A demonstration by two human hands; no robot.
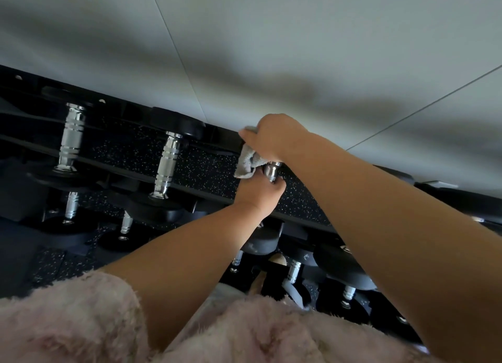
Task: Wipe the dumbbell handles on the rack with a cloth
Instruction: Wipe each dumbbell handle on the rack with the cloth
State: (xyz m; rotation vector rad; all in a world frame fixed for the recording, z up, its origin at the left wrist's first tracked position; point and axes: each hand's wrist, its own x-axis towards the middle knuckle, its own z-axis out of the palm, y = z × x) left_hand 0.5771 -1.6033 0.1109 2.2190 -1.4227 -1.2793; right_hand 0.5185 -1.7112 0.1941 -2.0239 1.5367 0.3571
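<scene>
A black rack [206, 172] runs slantwise across the view with several dumbbells lying across its rails. My right hand [271, 137] is closed on a grey cloth [248, 163] wrapped round the chrome handle [272, 170] of the top-row dumbbell on the right. My left hand [260, 197] grips the near end of that same dumbbell from below, its fingers curled just under the handle. Two more chrome handles, one [167, 167] in the middle and one [72, 137] at the left, lie bare on the top row.
A pale grey panelled wall [298, 50] rises right behind the rack. Lower rows hold more dumbbells with black heads [260, 243] and short chrome handles [294, 270]. Black speckled rubber floor [54, 262] lies below. My fluffy pink sleeves [81, 322] fill the bottom edge.
</scene>
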